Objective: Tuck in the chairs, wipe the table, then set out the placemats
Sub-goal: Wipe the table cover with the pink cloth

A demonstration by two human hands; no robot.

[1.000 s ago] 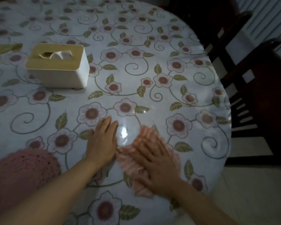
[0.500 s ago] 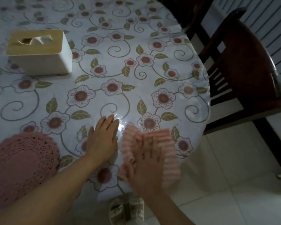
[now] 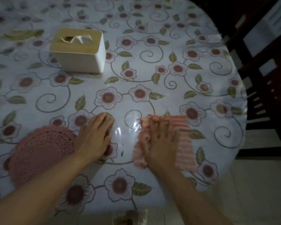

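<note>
- My right hand (image 3: 161, 143) lies flat on the pink striped cloth (image 3: 182, 143), fingers straight and a little spread, pressing it down on the table (image 3: 152, 75). The hand is blurred, so I cannot tell just how each finger sits.
- The cloth lies near the table's front edge, well in front of the tissue box (image 3: 79, 51) and off to its right. Most of it shows to the right of my hand and past my fingertips.
- My left hand (image 3: 94, 137) rests palm down on the floral tablecloth, fingers straight and close together, holding nothing. It is in front of the tissue box, apart from the cloth, with a shiny patch of table between the two.
- The round pink crochet placemat (image 3: 42, 153) lies flat just left of my left hand, touching or nearly touching my wrist, in front of the tissue box and to its left.
- The tissue box stands upright, a tissue poking from its slot.
- A dark wooden chair (image 3: 269, 88) stands beyond the table's right edge, far right of the box.
</note>
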